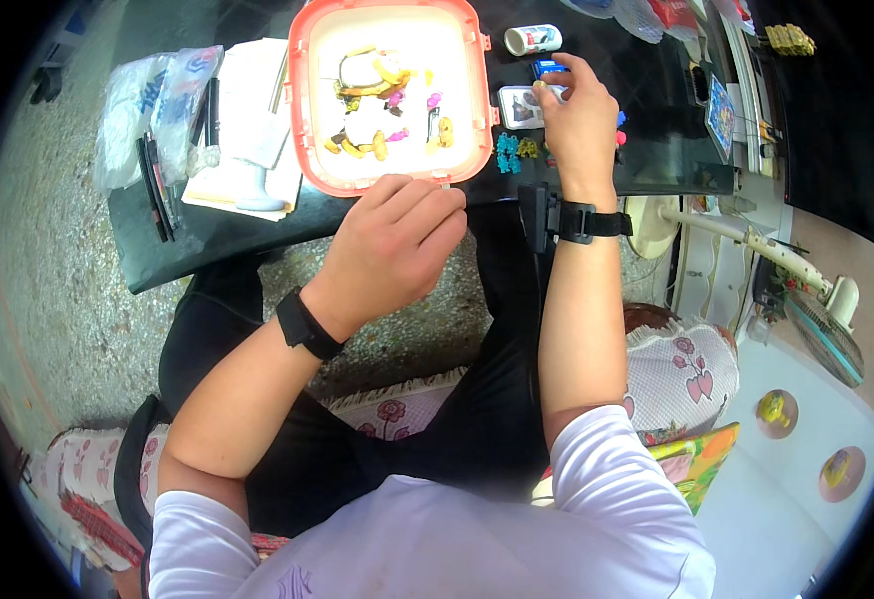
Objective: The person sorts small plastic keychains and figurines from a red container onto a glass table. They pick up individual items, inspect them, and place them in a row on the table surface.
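Observation:
My left hand (399, 239), fingers curled, is at the near rim of a coral-rimmed plastic box (392, 186); whether it grips the rim is hidden. In the box's white interior lie yellow-brown pieces (380, 146), magenta pieces (434, 99) and a small dark and silver item (432, 123). My right hand (575, 97) reaches over a pale tin-like case (520, 107) and a small blue packet (549, 69), thumb and forefinger apart; whether it touches them is unclear. Teal (508, 152) and olive (527, 147) small plastic pieces lie beside it. A white cylindrical container (532, 40) lies on its side beyond.
On the dark table (219, 236), left of the box, are clear plastic bags (156, 112), pens (154, 187), papers (246, 97) and a pale handled object (257, 196). A brush (697, 82) lies at the right. An electric fan (826, 337) stands beyond the table's right side.

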`<state>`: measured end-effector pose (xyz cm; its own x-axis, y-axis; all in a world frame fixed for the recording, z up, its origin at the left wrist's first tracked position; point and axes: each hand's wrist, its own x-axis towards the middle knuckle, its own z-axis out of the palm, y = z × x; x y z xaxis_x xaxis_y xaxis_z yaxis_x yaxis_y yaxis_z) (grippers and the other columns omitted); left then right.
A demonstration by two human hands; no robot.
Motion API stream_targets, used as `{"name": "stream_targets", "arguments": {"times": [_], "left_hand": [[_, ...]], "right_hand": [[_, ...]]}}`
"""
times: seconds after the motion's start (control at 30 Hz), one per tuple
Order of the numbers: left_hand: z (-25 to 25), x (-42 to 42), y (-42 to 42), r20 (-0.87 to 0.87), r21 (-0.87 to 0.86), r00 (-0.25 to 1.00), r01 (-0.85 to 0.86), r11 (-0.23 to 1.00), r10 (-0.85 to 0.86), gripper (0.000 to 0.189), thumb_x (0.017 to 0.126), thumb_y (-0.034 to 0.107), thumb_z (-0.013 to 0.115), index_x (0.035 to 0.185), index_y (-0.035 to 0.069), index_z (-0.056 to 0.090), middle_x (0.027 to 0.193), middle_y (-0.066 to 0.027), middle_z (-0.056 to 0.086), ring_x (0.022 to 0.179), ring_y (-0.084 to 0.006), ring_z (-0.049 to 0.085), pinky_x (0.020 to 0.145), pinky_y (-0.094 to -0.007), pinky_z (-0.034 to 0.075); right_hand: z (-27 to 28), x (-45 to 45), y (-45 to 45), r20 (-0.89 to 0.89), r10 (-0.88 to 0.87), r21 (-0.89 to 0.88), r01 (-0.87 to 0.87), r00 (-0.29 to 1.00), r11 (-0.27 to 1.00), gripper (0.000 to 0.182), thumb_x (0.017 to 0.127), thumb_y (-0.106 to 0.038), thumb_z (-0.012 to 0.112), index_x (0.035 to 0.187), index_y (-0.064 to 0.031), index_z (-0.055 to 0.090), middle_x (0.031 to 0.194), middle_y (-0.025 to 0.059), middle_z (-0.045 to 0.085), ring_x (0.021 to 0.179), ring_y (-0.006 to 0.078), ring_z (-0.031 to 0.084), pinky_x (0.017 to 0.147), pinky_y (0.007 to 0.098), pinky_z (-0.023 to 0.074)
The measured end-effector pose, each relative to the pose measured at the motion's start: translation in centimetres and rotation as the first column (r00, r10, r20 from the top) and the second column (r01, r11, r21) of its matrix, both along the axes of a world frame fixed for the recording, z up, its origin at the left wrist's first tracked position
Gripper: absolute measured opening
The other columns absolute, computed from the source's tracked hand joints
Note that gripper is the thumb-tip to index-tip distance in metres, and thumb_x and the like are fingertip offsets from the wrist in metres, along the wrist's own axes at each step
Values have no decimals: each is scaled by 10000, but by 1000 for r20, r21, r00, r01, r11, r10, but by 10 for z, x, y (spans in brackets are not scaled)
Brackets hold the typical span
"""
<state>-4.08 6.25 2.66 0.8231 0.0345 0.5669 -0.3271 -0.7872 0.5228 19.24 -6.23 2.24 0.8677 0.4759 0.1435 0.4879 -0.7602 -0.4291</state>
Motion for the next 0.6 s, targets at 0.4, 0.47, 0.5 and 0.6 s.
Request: {"name": "stream_targets", "arguments": {"times": [0.4,0.47,0.5,0.6], "left_hand": [[-1,3,-5,10,-12,1000,9,1000,-9,207,745,-9,688,950,-22,659,1047,-98,666,902,-269,658,805,-384,511],[-2,2,-5,8,-4,1000,17,1000,-17,198,751,-4,681,947,-22,657,1048,-100,666,902,-269,657,803,-388,513],[-3,0,-5,5,3,1000,20,1000,-20,194,753,-1,678,944,-22,656,1048,-101,667,902,-270,657,802,-390,514],[-4,-3,-3,20,12,1000,9,1000,-9,193,751,6,680,940,-21,655,1043,-104,669,900,-270,656,797,-393,517]], "right_hand": [[12,-17,24,376,245,194,-334,894,922,275,835,-97,762,1110,-105,750,1036,75,755,1011,329,644,888,432,530],[27,-31,42,428,420,122,-511,800,851,221,784,-124,771,1000,-81,764,1157,55,708,1080,313,599,929,453,476],[34,-46,47,421,466,39,-529,778,847,206,767,-140,781,959,-67,771,1237,57,680,1143,320,576,966,478,451],[25,-62,48,369,511,-176,-482,776,858,171,729,-168,803,852,-50,785,1415,81,577,1287,368,479,1028,559,378]]}}
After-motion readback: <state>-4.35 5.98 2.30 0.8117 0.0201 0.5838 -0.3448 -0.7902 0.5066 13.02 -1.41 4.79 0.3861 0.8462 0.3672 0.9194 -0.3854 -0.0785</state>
